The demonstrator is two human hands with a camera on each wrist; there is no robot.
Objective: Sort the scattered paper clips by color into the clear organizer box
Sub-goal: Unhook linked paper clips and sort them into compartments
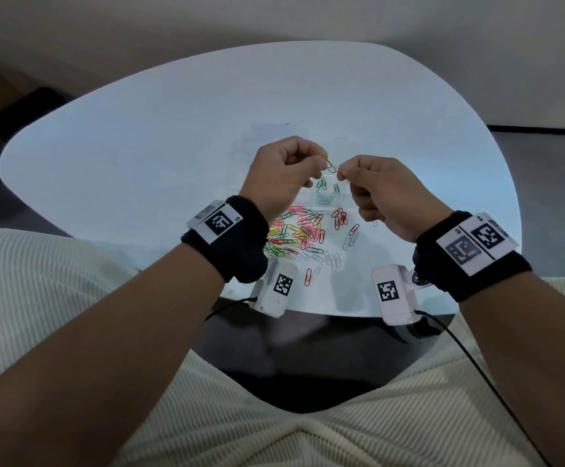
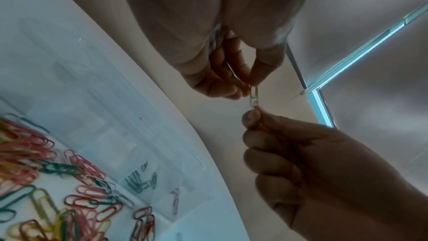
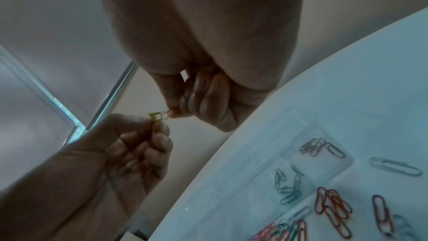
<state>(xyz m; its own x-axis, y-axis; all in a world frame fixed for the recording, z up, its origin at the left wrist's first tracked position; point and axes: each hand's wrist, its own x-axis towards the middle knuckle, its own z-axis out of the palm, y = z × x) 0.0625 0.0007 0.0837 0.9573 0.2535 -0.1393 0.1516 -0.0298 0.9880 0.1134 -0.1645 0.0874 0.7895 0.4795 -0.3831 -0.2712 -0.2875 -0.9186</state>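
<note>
Above the table, both hands hold up two linked paper clips. My left hand [image 1: 322, 166] pinches a yellow clip [image 1: 331, 166] between thumb and forefinger. My right hand [image 1: 342, 175] pinches a red clip [image 2: 260, 116] hooked into the yellow clip [image 2: 254, 96]; most of the red one is hidden in the fingers. The right wrist view shows the same join, yellow clip [image 3: 156, 116] meeting red clip [image 3: 170, 112]. The clear organizer box [image 2: 104, 107] lies under the hands, with a few green clips [image 1: 321, 185] and grey clips [image 1: 324, 198] in separate compartments. A mixed pile of coloured clips [image 1: 294, 230] lies near the left wrist.
Loose red clips [image 1: 340, 217] and silver clips [image 1: 333, 259] are scattered on the white table [image 1: 139, 146] between the pile and its near edge. One red clip [image 1: 308, 276] lies close to that edge. My lap sits below the table.
</note>
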